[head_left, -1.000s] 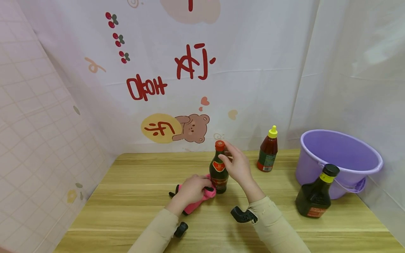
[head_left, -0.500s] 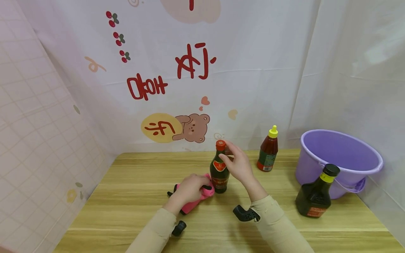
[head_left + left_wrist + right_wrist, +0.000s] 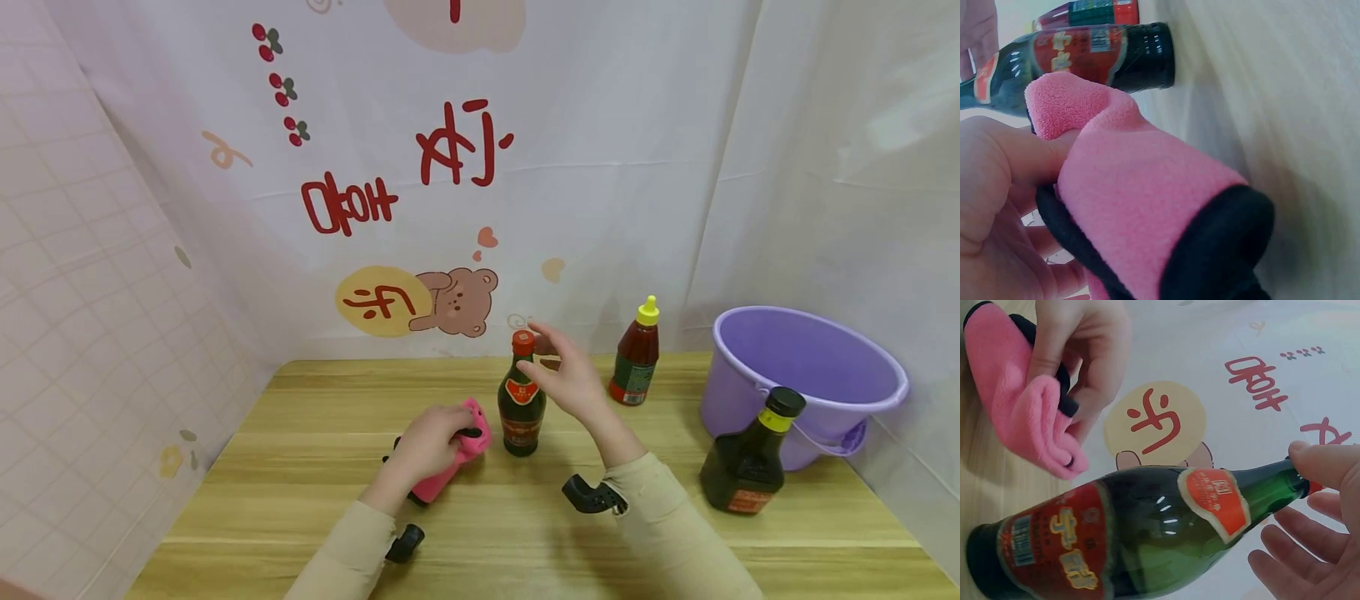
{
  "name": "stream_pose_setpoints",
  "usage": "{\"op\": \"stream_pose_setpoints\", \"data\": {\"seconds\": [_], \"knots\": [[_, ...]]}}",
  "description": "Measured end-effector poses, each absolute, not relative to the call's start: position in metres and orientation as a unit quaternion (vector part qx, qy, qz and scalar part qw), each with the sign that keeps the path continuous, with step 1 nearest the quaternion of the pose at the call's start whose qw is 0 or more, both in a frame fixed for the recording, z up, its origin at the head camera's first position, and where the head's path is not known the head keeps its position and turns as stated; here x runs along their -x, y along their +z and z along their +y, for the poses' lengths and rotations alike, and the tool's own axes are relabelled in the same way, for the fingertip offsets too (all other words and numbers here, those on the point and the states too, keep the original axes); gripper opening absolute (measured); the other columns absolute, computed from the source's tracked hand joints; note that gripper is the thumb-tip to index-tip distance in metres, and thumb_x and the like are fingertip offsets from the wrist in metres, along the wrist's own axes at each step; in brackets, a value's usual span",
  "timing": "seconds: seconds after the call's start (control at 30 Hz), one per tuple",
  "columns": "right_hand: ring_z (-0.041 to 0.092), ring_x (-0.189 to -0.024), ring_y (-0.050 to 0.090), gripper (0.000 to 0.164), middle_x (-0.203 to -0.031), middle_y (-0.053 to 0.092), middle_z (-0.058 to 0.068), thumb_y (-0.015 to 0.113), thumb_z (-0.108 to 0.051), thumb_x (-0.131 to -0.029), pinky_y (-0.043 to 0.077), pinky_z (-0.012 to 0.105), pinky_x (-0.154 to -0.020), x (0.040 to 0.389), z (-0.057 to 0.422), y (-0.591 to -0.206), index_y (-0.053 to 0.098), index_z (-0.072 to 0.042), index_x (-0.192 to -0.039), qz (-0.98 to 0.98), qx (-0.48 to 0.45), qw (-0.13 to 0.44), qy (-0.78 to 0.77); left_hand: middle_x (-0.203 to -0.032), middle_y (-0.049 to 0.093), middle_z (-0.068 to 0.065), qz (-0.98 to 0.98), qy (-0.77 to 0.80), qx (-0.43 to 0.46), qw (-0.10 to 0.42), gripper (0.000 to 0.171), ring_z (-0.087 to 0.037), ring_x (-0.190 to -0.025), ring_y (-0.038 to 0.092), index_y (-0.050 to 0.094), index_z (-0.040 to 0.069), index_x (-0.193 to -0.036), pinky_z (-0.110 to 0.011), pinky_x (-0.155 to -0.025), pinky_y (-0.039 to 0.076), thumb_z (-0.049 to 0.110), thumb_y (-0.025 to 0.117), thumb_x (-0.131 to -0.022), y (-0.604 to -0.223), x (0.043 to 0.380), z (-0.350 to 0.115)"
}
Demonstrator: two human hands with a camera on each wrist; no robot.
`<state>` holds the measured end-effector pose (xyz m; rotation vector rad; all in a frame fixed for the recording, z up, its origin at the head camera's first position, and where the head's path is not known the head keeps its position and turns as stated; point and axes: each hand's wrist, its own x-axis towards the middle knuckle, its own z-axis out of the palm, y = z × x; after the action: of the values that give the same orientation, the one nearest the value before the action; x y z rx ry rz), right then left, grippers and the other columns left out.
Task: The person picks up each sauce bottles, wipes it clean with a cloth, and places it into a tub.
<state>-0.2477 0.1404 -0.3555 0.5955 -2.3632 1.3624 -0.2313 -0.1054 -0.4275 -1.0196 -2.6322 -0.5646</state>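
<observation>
My left hand (image 3: 427,446) holds a pink fuzzy cloth with black edging (image 3: 1129,187), bunched between thumb and fingers just above the table. A green glass sauce bottle (image 3: 521,417) with a red cap and red labels stands upright to its right, apart from the cloth. Beside the bottle's neck is my right hand (image 3: 576,385), fingers spread and loose. In the right wrist view its thumb tip lies at the neck just below the cap; whether it touches cannot be told. The other fingers of my right hand (image 3: 1316,544) stay clear of the glass.
A sauce bottle with a yellow nozzle cap (image 3: 634,367) stands at the back right. Farther right is a purple bucket (image 3: 723,375), with a dark square bottle (image 3: 742,471) in front of it. A patterned white curtain (image 3: 600,208) hangs behind the wooden table (image 3: 300,467).
My left hand has drawn the cloth away from the bottle, to the left and toward me. The right hand's fingers have opened wider and shifted slightly right. The bottle stays in place.
</observation>
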Motion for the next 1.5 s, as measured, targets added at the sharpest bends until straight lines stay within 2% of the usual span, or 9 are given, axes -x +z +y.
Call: {"op": "stream_pose_setpoints", "data": {"seconds": [0.23,0.4,0.5,0.73,1.03,1.5], "knots": [[0.031,-0.106,0.064,0.062,-0.116,0.067,0.014,0.079,-0.018,-0.085,0.052,0.048,-0.092,0.252,0.141,-0.347,0.052,-0.007,-0.14,-0.851,-0.212,0.182,0.444,-0.091,0.066,0.004,-0.896,-0.228,0.338,0.177,0.033,-0.022,-0.086,0.063,0.068,0.014,-0.09,-0.038,-0.08,0.053,-0.015,0.065,-0.074,-0.422,0.229,-0.11],[0.029,-0.105,0.065,0.059,-0.116,0.067,0.014,0.08,-0.019,-0.084,0.053,0.047,-0.09,0.253,0.141,-0.344,0.054,-0.009,-0.137,-0.862,-0.21,0.184,0.423,-0.116,0.07,-0.006,-0.893,-0.237,0.329,0.195,0.032,-0.03,-0.108,0.063,0.071,0.013,-0.094,-0.043,-0.093,0.05,-0.013,0.066,-0.076,-0.417,0.226,-0.11],[0.029,-0.101,0.066,0.057,-0.114,0.068,0.013,0.081,-0.019,-0.084,0.054,0.046,-0.087,0.253,0.14,-0.342,0.056,-0.009,-0.134,-0.865,-0.211,0.187,0.414,-0.125,0.067,-0.01,-0.893,-0.241,0.32,0.203,0.032,-0.033,-0.112,0.061,0.072,0.013,-0.097,-0.044,-0.095,0.049,-0.012,0.067,-0.078,-0.415,0.223,-0.11],[0.025,-0.09,0.068,0.051,-0.108,0.069,0.011,0.081,-0.016,-0.083,0.057,0.041,-0.078,0.254,0.139,-0.342,0.059,-0.006,-0.127,-0.868,-0.217,0.204,0.397,-0.126,0.066,-0.01,-0.887,-0.242,0.316,0.236,0.032,-0.034,-0.109,0.062,0.072,0.013,-0.098,-0.045,-0.092,0.051,-0.01,0.07,-0.077,-0.412,0.216,-0.106],[0.022,-0.086,0.069,0.047,-0.105,0.069,0.01,0.08,-0.014,-0.083,0.058,0.039,-0.076,0.254,0.138,-0.342,0.06,-0.005,-0.125,-0.868,-0.218,0.201,0.397,-0.124,0.067,-0.01,-0.872,-0.247,0.331,0.265,0.032,-0.034,-0.107,0.062,0.072,0.013,-0.096,-0.044,-0.091,0.051,-0.011,0.071,-0.075,-0.413,0.213,-0.101],[0.021,-0.087,0.067,0.039,-0.102,0.069,0.007,0.079,-0.014,-0.084,0.059,0.037,-0.072,0.252,0.144,-0.35,0.065,-0.008,-0.12,-0.85,-0.231,0.237,0.41,-0.124,0.068,-0.009,-0.868,-0.261,0.331,0.263,0.034,-0.03,-0.115,0.061,0.071,0.013,-0.098,-0.044,-0.098,0.047,-0.012,0.07,-0.075,-0.421,0.213,-0.092]]}}
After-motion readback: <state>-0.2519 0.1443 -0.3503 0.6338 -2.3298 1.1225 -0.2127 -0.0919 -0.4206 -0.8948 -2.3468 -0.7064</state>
